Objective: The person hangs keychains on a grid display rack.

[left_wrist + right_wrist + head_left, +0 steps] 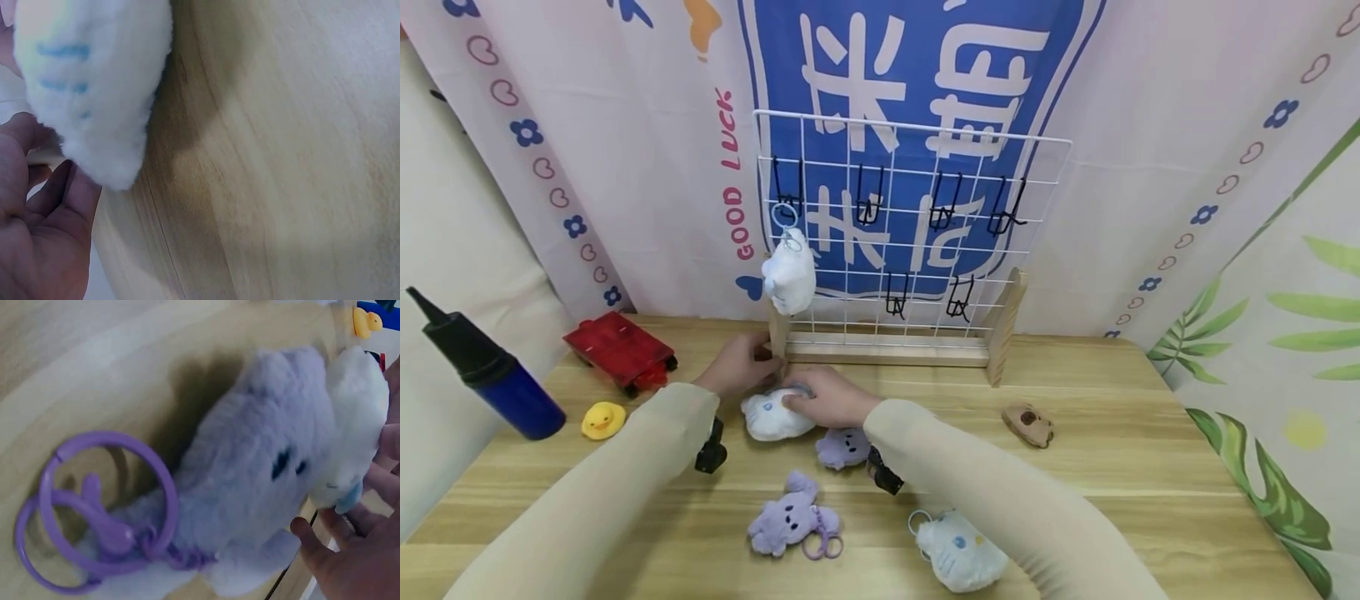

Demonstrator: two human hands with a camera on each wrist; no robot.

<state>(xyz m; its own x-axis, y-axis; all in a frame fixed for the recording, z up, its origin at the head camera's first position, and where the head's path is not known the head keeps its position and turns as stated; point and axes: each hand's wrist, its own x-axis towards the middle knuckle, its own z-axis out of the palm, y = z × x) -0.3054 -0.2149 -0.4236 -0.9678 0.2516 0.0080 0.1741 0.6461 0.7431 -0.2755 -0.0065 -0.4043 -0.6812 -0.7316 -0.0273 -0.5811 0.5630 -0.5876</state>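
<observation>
My right hand grips a white cat-faced plush keychain low over the table, thumb across its front. Close behind the plush, at the foot of the rack's left post, is my left hand with bent fingers. In the left wrist view, the fingertips of this hand are right at the narrow end of the white plush; I cannot tell what they hold. A purple plush keychain with a purple ring lies beside the right hand, partly covered by that wrist in the head view.
A white wire rack with black hooks stands at the back, a white plush hanging at its left. Around lie another purple plush, a white plush, a brown plush, a yellow duck, a red cart and a blue pump.
</observation>
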